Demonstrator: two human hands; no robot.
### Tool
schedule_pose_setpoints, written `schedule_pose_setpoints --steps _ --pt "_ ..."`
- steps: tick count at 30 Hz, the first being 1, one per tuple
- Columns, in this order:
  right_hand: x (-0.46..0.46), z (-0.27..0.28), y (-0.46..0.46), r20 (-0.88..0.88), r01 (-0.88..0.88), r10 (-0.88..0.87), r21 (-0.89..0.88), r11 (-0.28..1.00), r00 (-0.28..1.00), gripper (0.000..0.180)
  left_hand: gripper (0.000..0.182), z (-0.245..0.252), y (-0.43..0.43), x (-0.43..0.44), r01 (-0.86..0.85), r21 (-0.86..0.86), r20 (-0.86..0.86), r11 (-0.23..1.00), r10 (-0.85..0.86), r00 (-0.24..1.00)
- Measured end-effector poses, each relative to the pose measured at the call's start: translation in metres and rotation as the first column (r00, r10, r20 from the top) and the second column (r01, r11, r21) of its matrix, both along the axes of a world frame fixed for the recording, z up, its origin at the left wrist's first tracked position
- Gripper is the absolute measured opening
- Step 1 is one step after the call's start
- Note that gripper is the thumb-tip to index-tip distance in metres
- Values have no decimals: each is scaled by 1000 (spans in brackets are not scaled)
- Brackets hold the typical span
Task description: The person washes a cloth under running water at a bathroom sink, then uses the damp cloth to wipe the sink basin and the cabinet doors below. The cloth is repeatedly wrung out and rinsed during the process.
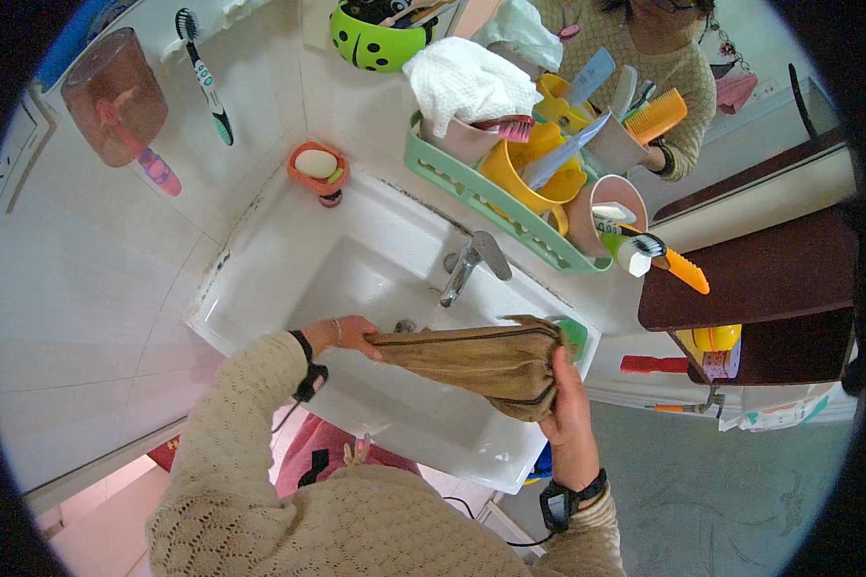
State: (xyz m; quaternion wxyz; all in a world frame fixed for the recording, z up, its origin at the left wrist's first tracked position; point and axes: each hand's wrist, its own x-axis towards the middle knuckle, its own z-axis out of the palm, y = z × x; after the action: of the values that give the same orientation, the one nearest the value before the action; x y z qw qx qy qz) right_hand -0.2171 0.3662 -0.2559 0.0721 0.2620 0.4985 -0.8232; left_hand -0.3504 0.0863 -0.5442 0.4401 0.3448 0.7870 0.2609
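A brown cloth with dark stripes (pixel 469 360) is stretched between my two hands above a white ceramic sink (pixel 375 418). My left hand (pixel 350 336) grips its narrow, gathered end. At the wider, folded end, my right hand (pixel 569 404) holds the edge, with the thumb and palm along its right side. Below the cloth lies the basin, and part of its drain (pixel 405 327) shows just past the cloth. The chrome faucet (pixel 469 267) stands behind the cloth, its spout pointing towards the basin. No running water can be made out.
Behind the faucet, a green plastic rack (pixel 505 205) holds cups, combs and brushes against a mirror. An orange soap dish (pixel 317 167) with white soap is at the sink's back left corner. A green object (pixel 572 337) lies beside my right hand. Dark shelves (pixel 750 270) stand at right.
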Motion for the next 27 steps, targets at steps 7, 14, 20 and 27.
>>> schedule_pose_setpoints --steps 7,14,20,27 --pt "6 -110 40 191 137 -94 -222 965 977 50 37 -22 -34 -70 -588 217 -168 780 623 764" --pt "-12 -194 4 246 63 23 -334 941 969 48 48 -19 -11 -33 -452 237 -397 860 510 763" --pt "-18 -138 -18 185 26 66 -453 891 981 49 70 -17 22 28 -61 174 -142 983 86 986" --pt "-22 -89 -27 62 25 9 -523 852 998 45 55 12 69 58 -377 200 -46 904 393 918"
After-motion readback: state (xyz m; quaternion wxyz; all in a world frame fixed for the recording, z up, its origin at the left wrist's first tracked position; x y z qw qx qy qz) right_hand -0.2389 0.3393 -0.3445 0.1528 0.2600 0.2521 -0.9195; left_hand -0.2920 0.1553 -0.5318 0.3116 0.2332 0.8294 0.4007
